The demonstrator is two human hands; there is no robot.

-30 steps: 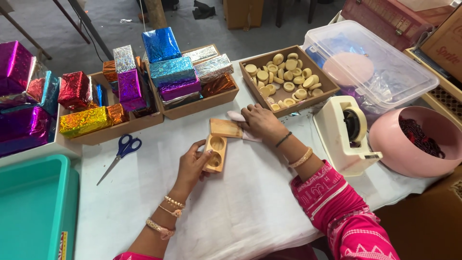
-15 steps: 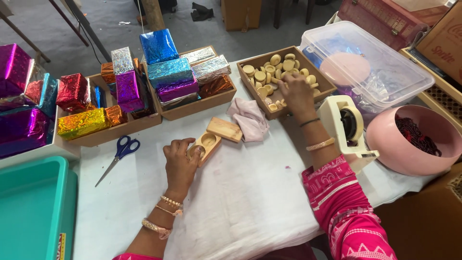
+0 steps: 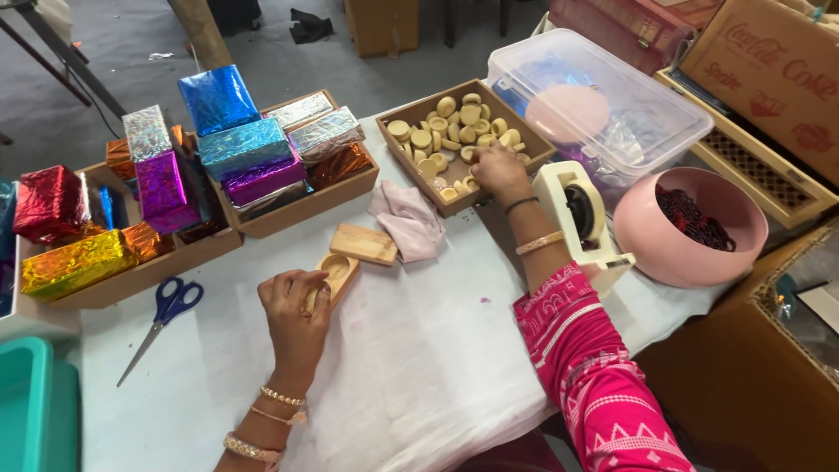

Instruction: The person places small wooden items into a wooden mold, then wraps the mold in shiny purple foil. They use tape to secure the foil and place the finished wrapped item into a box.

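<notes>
**Wooden mould held, discs being picked**

Wooden mould (image 3: 334, 276) sits under my left hand (image 3: 293, 306), fingers closed on its edge. My right hand (image 3: 498, 168), at one o'clock, reaches into the tray of pale discs (image 3: 454, 131); whether it grips one I cannot tell. I judge a disc needs seating in the hollow. White-covered table (image 3: 419, 350); scissors (image 3: 162, 319) at nine o'clock.

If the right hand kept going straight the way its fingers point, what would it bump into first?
The right hand already reaches into the wooden tray, fingers aimed up and left. It would most likely meet the pale round discs lying there first, then the tray's far wall. Depth is hard to judge.
</notes>
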